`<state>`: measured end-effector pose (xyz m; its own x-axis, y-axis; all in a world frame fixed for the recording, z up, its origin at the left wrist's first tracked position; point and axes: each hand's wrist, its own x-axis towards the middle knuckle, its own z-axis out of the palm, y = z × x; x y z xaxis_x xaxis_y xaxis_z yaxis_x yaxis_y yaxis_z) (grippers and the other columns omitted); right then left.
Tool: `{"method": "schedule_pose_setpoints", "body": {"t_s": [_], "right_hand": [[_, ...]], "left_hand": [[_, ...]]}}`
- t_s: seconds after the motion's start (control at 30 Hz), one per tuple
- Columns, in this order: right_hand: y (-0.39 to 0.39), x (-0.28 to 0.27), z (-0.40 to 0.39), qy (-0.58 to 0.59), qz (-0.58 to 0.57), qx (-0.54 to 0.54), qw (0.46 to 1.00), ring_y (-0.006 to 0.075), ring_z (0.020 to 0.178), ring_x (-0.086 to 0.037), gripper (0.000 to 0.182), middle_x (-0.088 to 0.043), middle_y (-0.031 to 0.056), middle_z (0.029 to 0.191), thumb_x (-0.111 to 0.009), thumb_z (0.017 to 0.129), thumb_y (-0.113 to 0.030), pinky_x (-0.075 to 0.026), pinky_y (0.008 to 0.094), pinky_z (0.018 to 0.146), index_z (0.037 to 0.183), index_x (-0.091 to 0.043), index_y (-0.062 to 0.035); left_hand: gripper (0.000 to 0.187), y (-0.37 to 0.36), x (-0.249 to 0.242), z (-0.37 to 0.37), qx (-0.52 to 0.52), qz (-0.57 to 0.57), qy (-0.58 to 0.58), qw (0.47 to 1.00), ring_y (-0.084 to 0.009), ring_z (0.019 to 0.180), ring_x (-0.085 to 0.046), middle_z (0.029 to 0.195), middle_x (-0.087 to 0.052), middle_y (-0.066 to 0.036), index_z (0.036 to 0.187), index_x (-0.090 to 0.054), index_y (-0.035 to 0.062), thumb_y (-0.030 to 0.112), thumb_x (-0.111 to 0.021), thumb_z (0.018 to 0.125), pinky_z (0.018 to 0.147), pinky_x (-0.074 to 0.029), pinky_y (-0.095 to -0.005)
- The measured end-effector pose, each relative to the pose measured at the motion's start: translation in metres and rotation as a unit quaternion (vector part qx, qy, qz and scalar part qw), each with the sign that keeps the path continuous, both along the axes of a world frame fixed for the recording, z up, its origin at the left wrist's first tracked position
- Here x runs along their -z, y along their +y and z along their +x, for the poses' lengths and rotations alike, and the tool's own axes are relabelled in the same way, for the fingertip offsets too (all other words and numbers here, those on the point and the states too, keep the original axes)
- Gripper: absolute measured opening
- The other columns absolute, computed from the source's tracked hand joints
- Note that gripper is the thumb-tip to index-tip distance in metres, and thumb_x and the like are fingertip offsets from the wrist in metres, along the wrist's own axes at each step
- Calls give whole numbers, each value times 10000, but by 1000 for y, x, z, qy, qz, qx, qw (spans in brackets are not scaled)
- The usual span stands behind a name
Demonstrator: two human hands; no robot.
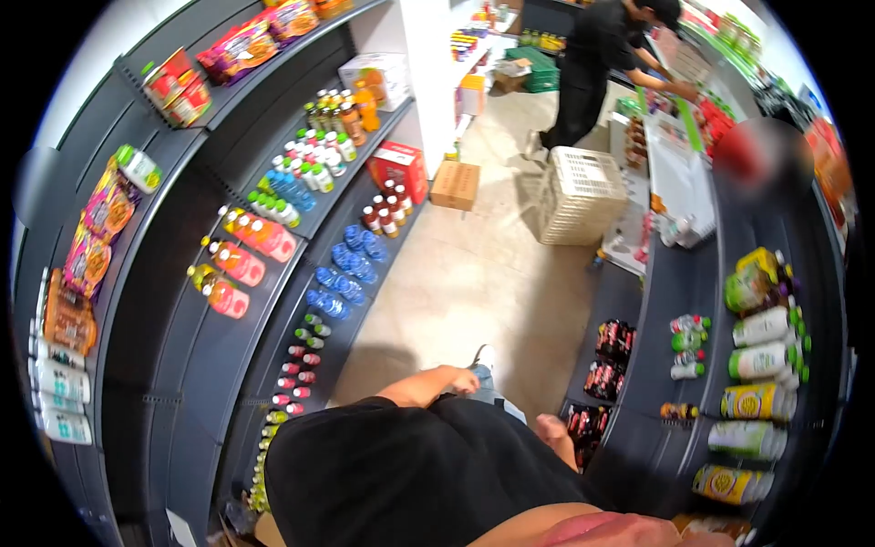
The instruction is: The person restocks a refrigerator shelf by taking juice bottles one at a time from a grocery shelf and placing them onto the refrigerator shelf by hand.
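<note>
My left hand (458, 379) hangs low in front of my black shirt, over the aisle floor, touching no shelf; its fingers look curled but are too small and blurred to make out clearly. On the other side, my right hand (552, 428) is beside my body, nearest to the dark bottle packs (588, 423) on the low right shelf. Its fingers are partly hidden and blurred. No object shows in either hand. Small pink-labelled bottles (296, 374) stand on the lower left shelf, with blue bottles (339, 284) farther along.
Shelves line both sides of the aisle. Ahead are stacked cream crates (583, 193), a cardboard box (456, 184) and a red box (399, 170). A person in black (583, 64) reaches toward the right shelf. Large bottles (761, 363) lie on the right shelf.
</note>
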<state>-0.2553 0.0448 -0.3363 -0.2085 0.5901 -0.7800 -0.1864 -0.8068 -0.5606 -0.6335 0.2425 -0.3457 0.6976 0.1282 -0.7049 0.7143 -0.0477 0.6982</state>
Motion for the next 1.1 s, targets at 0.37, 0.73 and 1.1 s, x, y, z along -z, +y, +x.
{"method": "schedule_pose_setpoints", "body": {"t_s": [0.37, 0.73, 1.1], "right_hand": [[255, 49, -22, -256, 83, -16, 963, 157, 563, -616, 125, -670, 47, 752, -611, 959, -176, -471, 315, 459, 980, -690, -82], [446, 22, -56, -328, -15, -313, 891, 177, 646, -701, 215, -726, 59, 843, -573, 942, -199, -488, 334, 476, 1081, -702, -98], [646, 15, -196, -259, 169, -523, 794, 266, 906, -733, 299, -769, 141, 973, -680, 869, -362, -572, 371, 849, 1056, -787, -155]], "left_hand": [[303, 178, -21, -119, -502, 219, -76, 833, -260, 955, -679, 1079, -719, -114, 1193, -674, 96, 254, -569, 957, 844, -538, -419], [335, 28, 6, -181, -623, -43, 135, 769, -273, 873, -728, 968, -750, -123, 1097, -740, 102, 331, -550, 943, 712, -565, -486], [345, 214, 16, -208, -611, -39, 177, 770, -304, 950, -704, 1055, -734, -159, 1159, -697, 97, 347, -574, 955, 815, -540, -471]]}}
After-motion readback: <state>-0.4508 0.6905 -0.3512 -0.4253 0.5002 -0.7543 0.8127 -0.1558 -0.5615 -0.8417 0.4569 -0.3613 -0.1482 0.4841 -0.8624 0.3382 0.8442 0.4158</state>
